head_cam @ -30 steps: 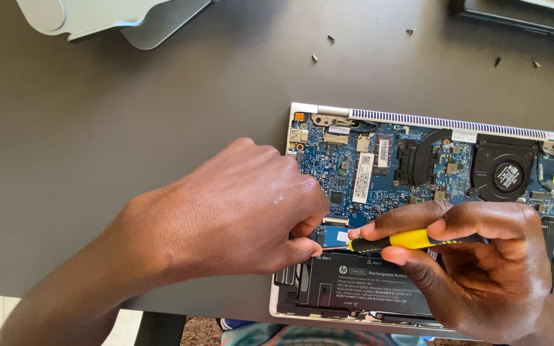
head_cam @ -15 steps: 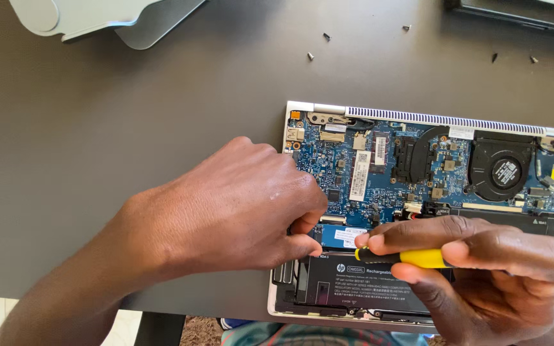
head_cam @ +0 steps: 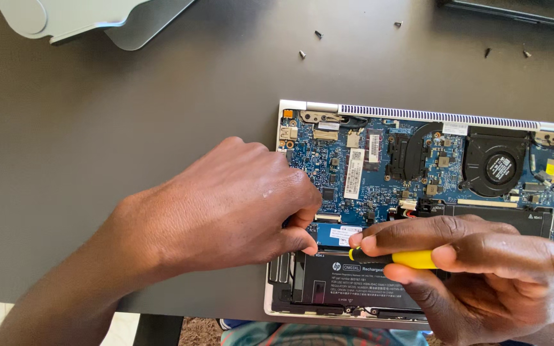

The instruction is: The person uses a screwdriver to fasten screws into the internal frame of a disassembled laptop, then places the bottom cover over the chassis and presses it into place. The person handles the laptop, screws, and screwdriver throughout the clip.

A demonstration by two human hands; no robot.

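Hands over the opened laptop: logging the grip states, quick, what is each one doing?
Left hand: fingers curled, tips on the laptop board; holding anything cannot be told.
Right hand: closed on the yellow screwdriver.

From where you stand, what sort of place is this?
Probably a repair desk or home workbench: an opened laptop with its circuit board bare lies on a dark table, loose screws lie nearby, and the right hand holds a yellow screwdriver.
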